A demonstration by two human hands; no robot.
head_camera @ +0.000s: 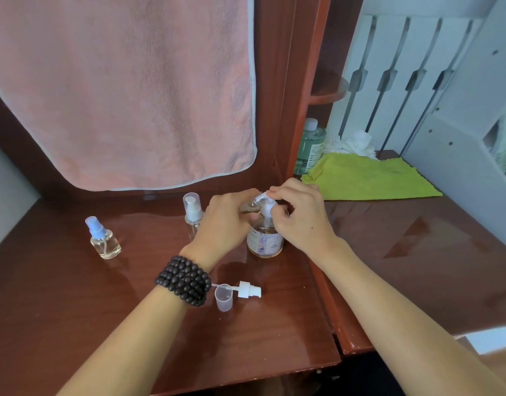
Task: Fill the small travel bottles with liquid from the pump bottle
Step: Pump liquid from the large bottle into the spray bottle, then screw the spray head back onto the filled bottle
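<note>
The pump bottle [264,242], clear with amber liquid and a patterned label, stands mid-table. My left hand [226,221] holds a small clear travel bottle [253,202] tilted, its threaded neck against the white pump head [267,208]. My right hand [298,215] rests on the pump head, fingertips touching the small bottle's neck. A removed white pump top [247,290] and a clear cap [223,297] lie near the front. A tall clear travel bottle [193,214] with a white pump stands left of my hand; a squat bottle [104,238] with a blue sprayer stands further left.
A pink towel [126,90] hangs behind the wooden table [274,332]. To the right lie a yellow-green cloth [368,178], white crumpled tissue [351,142] and a green bottle [310,145] in a shelf nook. A white slatted frame [403,67] stands at the back right.
</note>
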